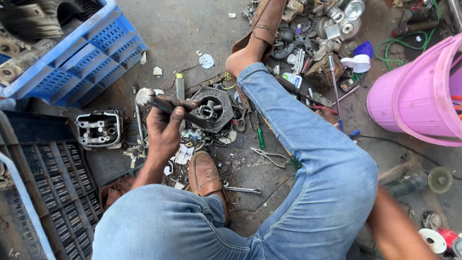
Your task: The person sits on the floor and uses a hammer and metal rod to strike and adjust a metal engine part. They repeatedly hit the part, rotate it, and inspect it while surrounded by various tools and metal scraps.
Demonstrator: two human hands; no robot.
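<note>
Head camera showed the left hand (164, 126) closed around a dark metal tool (179, 110), its tip on a round grey engine part (211, 109) lying on the floor between the feet. Only the right forearm (397, 226) was visible at the lower right edge, so I cannot tell the state of that hand.

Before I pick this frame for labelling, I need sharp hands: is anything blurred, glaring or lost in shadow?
In the head view, the left hand gripping a dark tool over the round metal part is fairly sharp in even daylight; the right arm at the lower right is smeared by motion, its hand out of frame; the blue crate looks bent near the edge; no strong glare.
</note>
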